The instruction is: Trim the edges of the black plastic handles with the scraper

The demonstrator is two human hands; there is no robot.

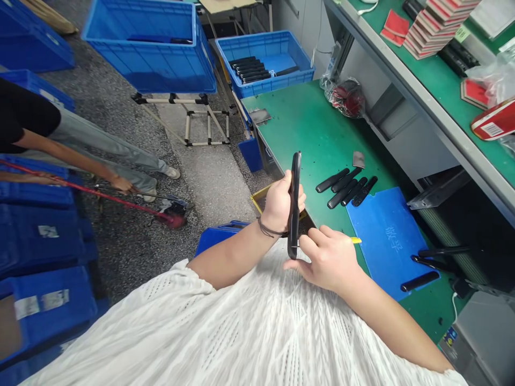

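My left hand [277, 206] grips a black stick [295, 206], and my right hand [329, 257], holding a yellow tool [356, 240] by the stick's near end, seems to be working there, which needs steady holding.

L hand [277, 206] partly hidden behind blk bar [295, 209]; co-worker [30, 115] cut off (L edge).

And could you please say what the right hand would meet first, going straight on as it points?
Probably the lower end of the black handle-shaped piece held in the left hand; whether the right hand touches it is unclear.
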